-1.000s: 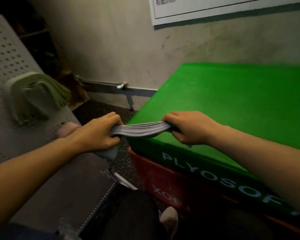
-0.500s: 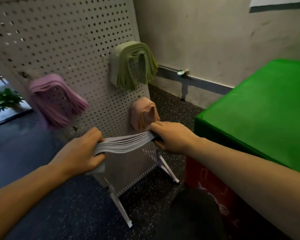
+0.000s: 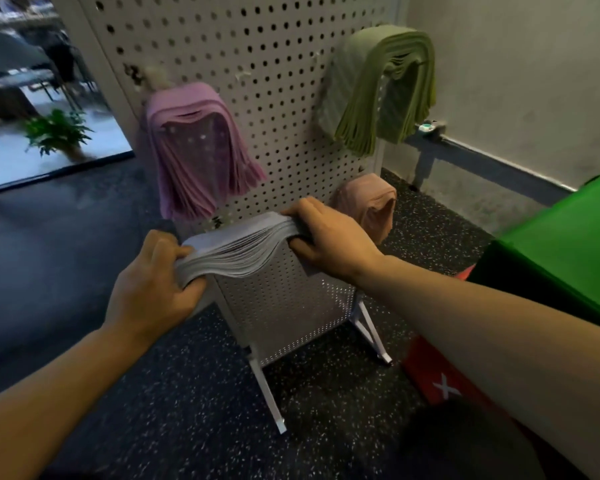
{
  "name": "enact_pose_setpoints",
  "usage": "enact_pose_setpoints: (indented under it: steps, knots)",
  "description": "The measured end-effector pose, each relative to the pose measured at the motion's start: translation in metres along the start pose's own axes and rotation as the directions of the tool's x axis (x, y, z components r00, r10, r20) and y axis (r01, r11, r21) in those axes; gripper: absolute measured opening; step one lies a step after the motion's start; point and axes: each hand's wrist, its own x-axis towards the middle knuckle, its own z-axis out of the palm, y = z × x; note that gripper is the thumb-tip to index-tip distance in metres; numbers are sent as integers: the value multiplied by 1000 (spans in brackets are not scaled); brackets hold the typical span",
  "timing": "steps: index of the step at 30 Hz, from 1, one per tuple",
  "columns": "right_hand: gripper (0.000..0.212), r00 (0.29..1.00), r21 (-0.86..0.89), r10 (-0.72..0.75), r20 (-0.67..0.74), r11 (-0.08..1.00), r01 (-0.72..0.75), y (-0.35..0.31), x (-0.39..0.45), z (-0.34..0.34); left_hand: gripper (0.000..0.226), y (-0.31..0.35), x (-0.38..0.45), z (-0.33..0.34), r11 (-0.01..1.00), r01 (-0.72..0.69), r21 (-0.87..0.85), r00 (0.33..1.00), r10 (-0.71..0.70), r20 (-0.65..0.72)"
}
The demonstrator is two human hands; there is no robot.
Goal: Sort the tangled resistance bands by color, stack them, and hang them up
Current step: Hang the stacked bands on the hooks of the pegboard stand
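White "X" on red box (image 3: 445,389) side; rest of lettering cut off.

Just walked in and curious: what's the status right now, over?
Left hand and right hand each grip an end of the grey bands. Stack held level before the pegboard. Purple, green, peach already hung. Nothing blocking.

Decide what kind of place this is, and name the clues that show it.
Probably a gym or fitness studio: speckled rubber floor, a green padded jump box, and a pegboard stand hung with purple bands and green bands.
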Motion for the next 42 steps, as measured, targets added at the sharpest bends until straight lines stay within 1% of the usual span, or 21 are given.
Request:
enact_pose_setpoints:
  steps: [3, 5, 13, 17, 21, 24, 26, 32, 37, 42]
  knots:
    - [35, 999, 100, 29, -15, 995, -27, -3, 10, 6, 40, -2, 4, 2, 996, 47, -77, 998, -51, -47]
    - [34, 999, 134, 32, -26, 991, -28, -1, 11, 6, 38, -3, 6, 3, 992, 43, -118, 997, -49, -51]
    - [44, 997, 27, -72, 18, 997, 71, 12, -21, -7, 34, 1, -9, 4, 980, -168, -110, 985, 170, 6]
    - [45, 994, -9, -105, 22, 994, 105, 6, -34, -18, 36, 9, -13, -3, 972, -192, -136, 981, 195, 8]
    - [46, 994, -36, -106, -16, 994, 106, 0, -32, -30, 37, 14, -10, -12, 973, -207, -105, 978, 206, -23]
    - [47, 996, -56, -81, -47, 995, 78, -6, -19, -31, 36, 11, -1, -15, 980, -177, -91, 982, 170, -77]
    - [45, 996, -65, -63, -66, 996, 59, -7, -9, -26, 37, 4, 5, -12, 987, -147, -68, 986, 141, -87]
    - [44, 997, -93, -7, -73, 996, 0, 0, 14, 5, 40, -18, 8, 12, 998, 14, -53, 994, -19, -104]
    - [36, 990, -45, 128, -63, 990, -131, 8, 16, 37, 41, -15, 10, 42, 990, 129, -57, 981, -136, -136]
    - [31, 969, -8, 247, 15, 969, -247, 11, 4, 58, 43, -15, -3, 62, 975, 213, -58, 972, -217, -85]
